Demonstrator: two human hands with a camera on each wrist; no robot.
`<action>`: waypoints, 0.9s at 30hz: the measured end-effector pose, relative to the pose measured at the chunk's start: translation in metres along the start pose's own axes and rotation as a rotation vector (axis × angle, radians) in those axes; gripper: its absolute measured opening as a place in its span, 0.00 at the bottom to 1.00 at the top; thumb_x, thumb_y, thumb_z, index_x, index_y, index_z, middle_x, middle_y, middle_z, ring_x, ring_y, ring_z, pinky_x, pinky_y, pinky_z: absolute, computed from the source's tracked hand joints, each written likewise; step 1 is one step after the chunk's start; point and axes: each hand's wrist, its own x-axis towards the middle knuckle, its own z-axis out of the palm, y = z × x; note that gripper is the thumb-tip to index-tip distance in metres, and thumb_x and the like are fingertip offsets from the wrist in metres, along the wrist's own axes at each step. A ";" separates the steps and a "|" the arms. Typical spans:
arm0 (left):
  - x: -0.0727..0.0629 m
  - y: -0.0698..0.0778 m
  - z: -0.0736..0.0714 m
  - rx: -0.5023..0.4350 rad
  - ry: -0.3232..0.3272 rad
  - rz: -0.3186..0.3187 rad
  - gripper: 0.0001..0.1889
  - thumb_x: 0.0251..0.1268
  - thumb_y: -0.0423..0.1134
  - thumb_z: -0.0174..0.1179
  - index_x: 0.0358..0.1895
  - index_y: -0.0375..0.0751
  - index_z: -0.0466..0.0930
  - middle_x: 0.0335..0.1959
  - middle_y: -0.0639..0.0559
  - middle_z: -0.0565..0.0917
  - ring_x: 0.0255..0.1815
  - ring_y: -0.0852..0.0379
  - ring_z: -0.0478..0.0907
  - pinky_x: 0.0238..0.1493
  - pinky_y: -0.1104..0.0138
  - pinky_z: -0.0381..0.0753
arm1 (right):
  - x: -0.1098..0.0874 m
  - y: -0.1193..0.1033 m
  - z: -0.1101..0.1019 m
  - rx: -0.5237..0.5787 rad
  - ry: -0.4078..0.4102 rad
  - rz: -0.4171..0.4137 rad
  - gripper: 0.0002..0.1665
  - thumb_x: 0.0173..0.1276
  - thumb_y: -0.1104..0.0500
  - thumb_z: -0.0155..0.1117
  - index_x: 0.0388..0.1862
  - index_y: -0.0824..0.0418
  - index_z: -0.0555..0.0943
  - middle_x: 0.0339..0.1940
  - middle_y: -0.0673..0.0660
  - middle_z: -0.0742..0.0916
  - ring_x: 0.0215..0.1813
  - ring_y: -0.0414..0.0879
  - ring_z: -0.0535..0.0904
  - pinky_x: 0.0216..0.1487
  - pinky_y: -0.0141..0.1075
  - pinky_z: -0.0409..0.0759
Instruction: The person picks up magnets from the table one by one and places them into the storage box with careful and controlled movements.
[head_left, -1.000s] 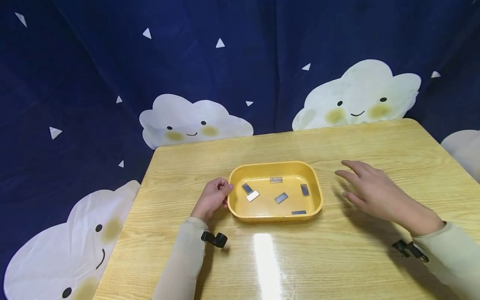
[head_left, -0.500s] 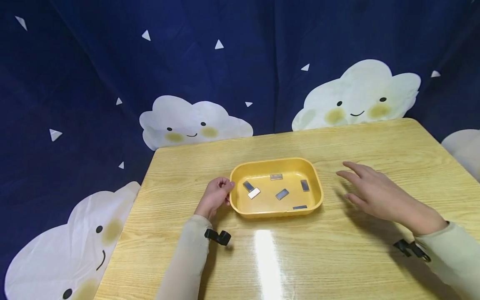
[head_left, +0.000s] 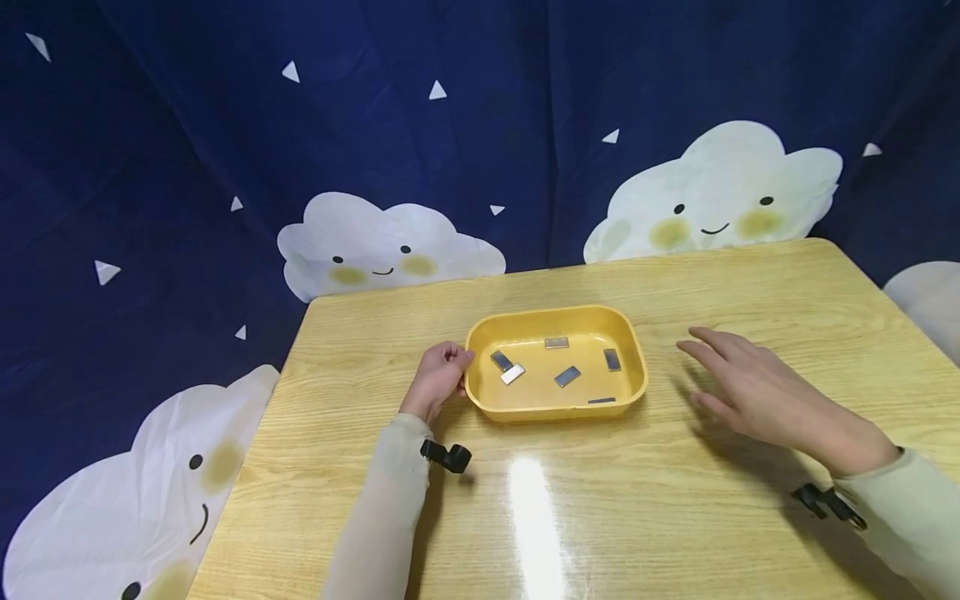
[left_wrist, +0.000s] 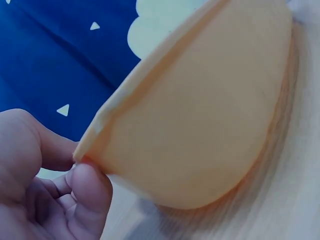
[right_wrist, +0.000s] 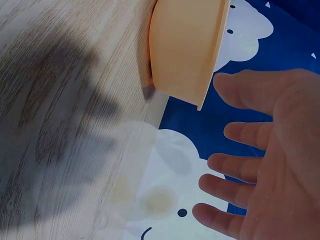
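A yellow plastic basin (head_left: 525, 412) stands on the wooden table in the head view. Several small rectangular pieces lie in it: dark grey shiny ones such as the piece in the middle (head_left: 567, 377), and one that looks white (head_left: 513, 374). My left hand (head_left: 438, 377) pinches the basin's left rim between thumb and fingers; the left wrist view shows this pinch on the rim (left_wrist: 97, 127) closely. To the right of the basin, my right hand (head_left: 757, 387) hovers above the table, apart from the basin, its fingers spread and holding nothing.
The wooden table (head_left: 600, 517) extends around the basin on all sides. Behind it hangs a dark blue curtain (head_left: 525, 100) with white clouds and triangles. Black camera straps (head_left: 446, 456) sit on both wrists.
My left hand and the basin have slid away from me across the table and slightly to the right. The pieces moved along with the basin. My right hand has hardly moved.
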 end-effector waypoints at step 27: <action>0.070 0.021 0.023 0.065 0.123 0.021 0.09 0.74 0.40 0.54 0.37 0.38 0.73 0.23 0.52 0.69 0.17 0.61 0.68 0.22 0.69 0.75 | 0.001 -0.003 0.002 0.014 -0.095 0.021 0.36 0.62 0.55 0.72 0.67 0.64 0.71 0.64 0.70 0.78 0.63 0.68 0.74 0.57 0.65 0.75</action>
